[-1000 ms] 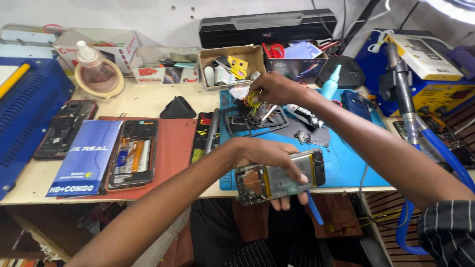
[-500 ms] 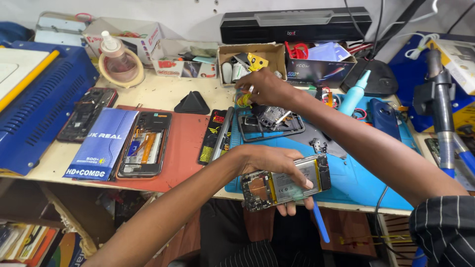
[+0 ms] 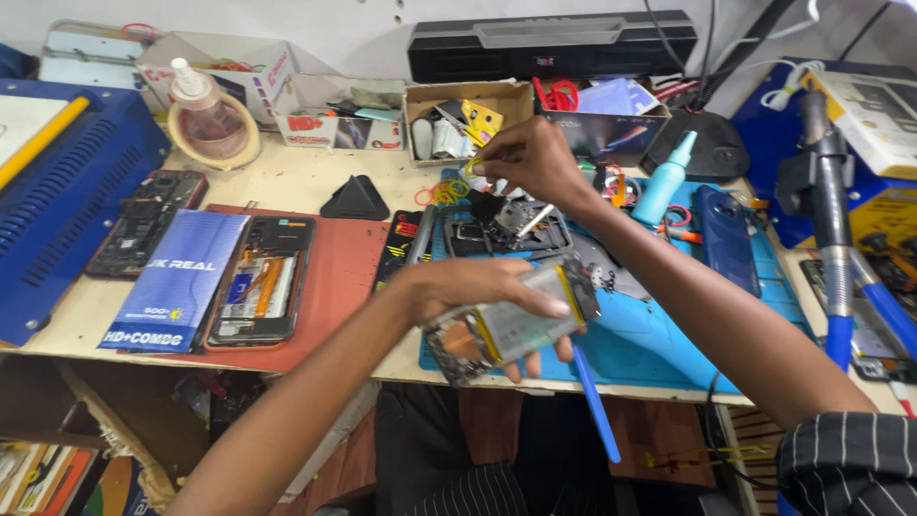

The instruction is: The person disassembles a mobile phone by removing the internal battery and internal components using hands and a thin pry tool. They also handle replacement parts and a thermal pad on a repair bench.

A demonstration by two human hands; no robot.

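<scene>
Both hands are busy over the cluttered table (image 3: 315, 182). Her or his left hand (image 3: 478, 291) is closed around an opened phone (image 3: 516, 325), back cover off and insides facing up, held tilted just above the near edge of the blue work mat (image 3: 669, 344). Farther off, the right hand (image 3: 530, 158) pinches something small and yellowish between its fingertips, too small to make out, just in front of a cardboard box of parts (image 3: 463, 119).

To the far left sits a big blue machine (image 3: 67, 191). Beside it, on a red mat (image 3: 334, 277), lie a blue flat package (image 3: 177, 282) and another opened phone (image 3: 263, 282). A light blue bottle (image 3: 664, 182) stands on the blue mat to the right of the right hand.
</scene>
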